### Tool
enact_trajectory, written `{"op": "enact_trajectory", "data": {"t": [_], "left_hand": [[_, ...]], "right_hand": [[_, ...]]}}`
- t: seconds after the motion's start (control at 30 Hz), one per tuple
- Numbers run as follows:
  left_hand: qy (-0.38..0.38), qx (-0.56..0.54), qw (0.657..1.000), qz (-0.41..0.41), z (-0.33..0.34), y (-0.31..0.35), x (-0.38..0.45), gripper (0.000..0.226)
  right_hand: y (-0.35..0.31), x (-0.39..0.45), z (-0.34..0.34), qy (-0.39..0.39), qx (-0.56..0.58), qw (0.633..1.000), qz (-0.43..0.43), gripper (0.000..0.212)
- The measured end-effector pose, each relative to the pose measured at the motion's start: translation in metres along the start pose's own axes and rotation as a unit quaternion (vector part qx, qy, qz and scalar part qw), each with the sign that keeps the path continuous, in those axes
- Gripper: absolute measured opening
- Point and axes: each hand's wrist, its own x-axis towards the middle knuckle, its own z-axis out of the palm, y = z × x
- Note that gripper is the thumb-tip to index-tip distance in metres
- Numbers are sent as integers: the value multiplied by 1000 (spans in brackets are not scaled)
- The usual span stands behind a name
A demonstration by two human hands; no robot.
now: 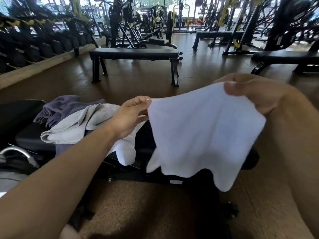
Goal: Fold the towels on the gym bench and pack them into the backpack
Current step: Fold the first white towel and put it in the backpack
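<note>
Both hands, left hand point(132, 116) and right hand point(253, 94), pinch the top corners of a white cloth towel point(198, 135), fingers clamped, holding it spread above the black padded bench point(31, 137).

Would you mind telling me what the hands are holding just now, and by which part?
Both hold the white towel by its top edge: left hand pinches the left corner, right hand the right corner.
</note>
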Motion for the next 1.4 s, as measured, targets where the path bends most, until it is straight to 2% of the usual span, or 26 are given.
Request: {"op": "enact_trajectory", "data": {"t": [0.1,0.17,0.23,0.3,0.37,0.4,0.43,0.47,0.53,0.6,0.73,0.83,0.93,1.0,1.1,1.23,1.4], "left_hand": [[-125,-144,980,-56,-7,15,-8,28],[-165,-162,970,-72,-12,19,-13,31],[-171,-157,969,-90,-14,17,-14,32],[-103,-110,984,-89,-15,9,-6,26],[44,53,996,-49,-14,-1,6,15],[110,145,983,-22,-12,-6,10,16],[146,203,968,-4,-10,-10,13,16],[157,225,962,4,-7,-11,14,14],[168,234,958,8,-2,-11,15,10],[181,239,954,1,-1,-7,16,8],[174,208,961,-45,2,-3,16,12],[174,135,974,-61,9,-2,19,12],[185,108,975,-51,12,-6,28,12],[188,105,975,-54,12,-15,37,11],[194,115,972,-59,12,-28,45,11],[204,120,971,-40,13,-39,55,15],[174,150,973,-36,8,-50,65,6]], "right_hand": [[-4,-11,3,-4,71,994,-85,52],[2,-8,-5,-1,68,996,-63,57],[9,-3,-18,-17,33,999,12,61],[17,3,-31,-21,-45,989,136,58],[29,12,-39,14,-229,946,227,37],[37,17,-44,50,-322,912,248,27],[46,22,-47,90,-381,882,261,22],[54,26,-49,124,-396,868,272,21],[69,31,-55,179,-370,867,282,24],[79,32,-60,227,-308,881,276,26],[83,30,-61,253,-228,900,272,19],[90,33,-63,314,-171,908,220,36],[103,39,-68,405,-182,884,148,34],[115,43,-69,437,-209,865,130,35],[131,53,-69,465,-215,848,134,32],[143,65,-71,487,-45,867,98,28],[153,75,-75,494,-59,864,84,25]]}}
